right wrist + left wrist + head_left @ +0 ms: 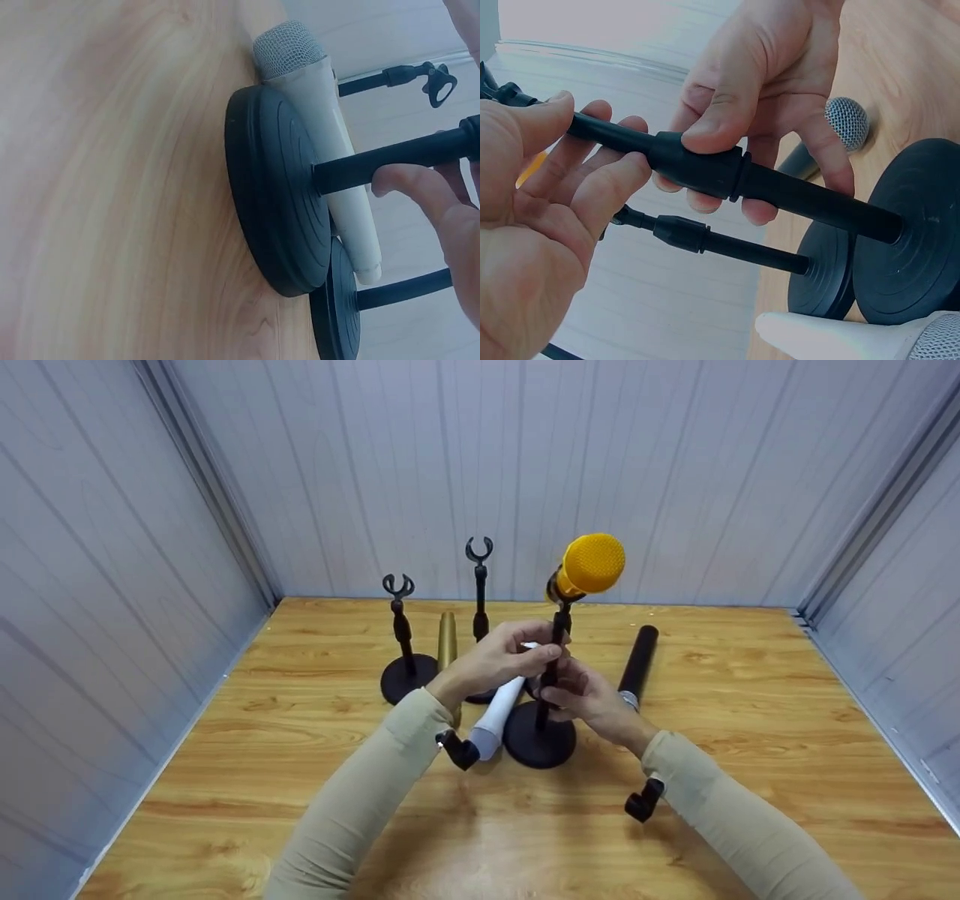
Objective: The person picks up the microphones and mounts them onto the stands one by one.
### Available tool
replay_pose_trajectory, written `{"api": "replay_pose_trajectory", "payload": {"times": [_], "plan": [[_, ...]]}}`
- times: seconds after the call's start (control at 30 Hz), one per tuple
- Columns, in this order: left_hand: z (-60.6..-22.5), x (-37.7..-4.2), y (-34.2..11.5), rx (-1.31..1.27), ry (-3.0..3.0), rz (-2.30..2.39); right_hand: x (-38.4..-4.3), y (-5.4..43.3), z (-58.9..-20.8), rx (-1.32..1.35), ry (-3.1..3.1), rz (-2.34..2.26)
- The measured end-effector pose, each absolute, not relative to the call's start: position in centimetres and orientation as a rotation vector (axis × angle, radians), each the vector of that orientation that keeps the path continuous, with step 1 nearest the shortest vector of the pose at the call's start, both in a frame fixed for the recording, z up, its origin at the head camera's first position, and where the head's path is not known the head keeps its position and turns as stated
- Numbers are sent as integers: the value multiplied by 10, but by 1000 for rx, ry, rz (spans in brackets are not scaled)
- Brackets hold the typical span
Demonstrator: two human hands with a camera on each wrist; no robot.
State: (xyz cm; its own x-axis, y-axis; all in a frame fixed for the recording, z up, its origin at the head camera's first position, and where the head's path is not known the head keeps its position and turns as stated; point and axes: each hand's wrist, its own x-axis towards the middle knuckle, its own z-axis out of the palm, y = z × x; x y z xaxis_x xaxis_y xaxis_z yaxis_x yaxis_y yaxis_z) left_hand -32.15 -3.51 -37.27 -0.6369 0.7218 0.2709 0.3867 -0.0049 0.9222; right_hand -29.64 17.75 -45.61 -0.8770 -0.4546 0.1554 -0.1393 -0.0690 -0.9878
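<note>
A black desktop microphone stand (541, 735) is upright in front of me, a yellow microphone (594, 564) in the clip at its top. My left hand (501, 656) pinches the thin upper pole between thumb and fingers. Lower down, my right hand (596, 701) grips the stand around the thick collar (697, 165), its thumb on the near side. In the right wrist view, the round base (277, 187) lies close against a white microphone (322, 127), and only part of the right hand shows.
Two more black stands with bare clips (397, 585) (478, 551) are at the back left, a gold microphone (448, 641) between them. Another round base (337, 307) sits behind the held stand. A black microphone (640, 660) lies to the right. Panel walls (390, 472) enclose the wooden table (300, 780).
</note>
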Motion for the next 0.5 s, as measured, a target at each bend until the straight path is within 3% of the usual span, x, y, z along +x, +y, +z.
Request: {"api": "replay_pose_trajectory", "payload": {"times": [0.5], "plan": [[-380, -323, -33, 1200, 1973, 1756, -297, 177, -455, -590, 1992, -2016]]}}
